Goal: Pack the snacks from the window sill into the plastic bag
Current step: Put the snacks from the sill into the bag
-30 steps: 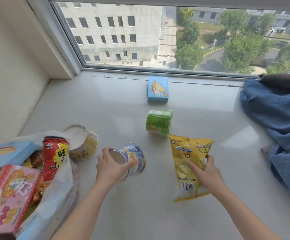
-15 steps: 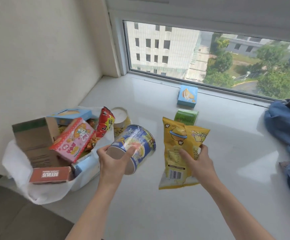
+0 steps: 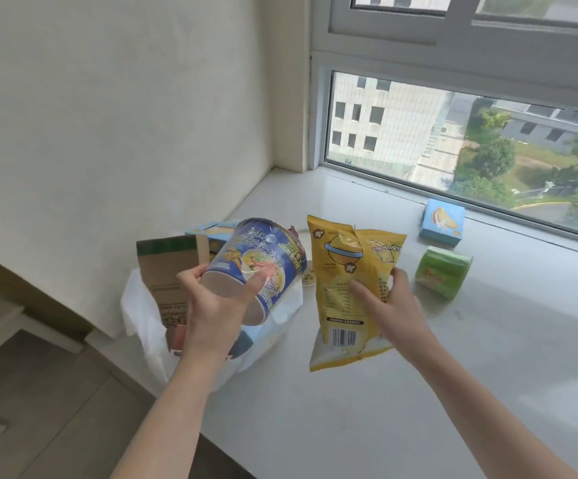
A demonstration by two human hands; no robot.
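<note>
Below, plastic bag half hidden behind left hand gripping blue cup, right hand gripping yellow packet.

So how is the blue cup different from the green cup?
The blue cup is up in the air, gripped by the left hand; the green cup lies on its side on the window sill, untouched. The blue cup is over the plastic bag; the green one lies near the window. Both are round snack cups.
</note>
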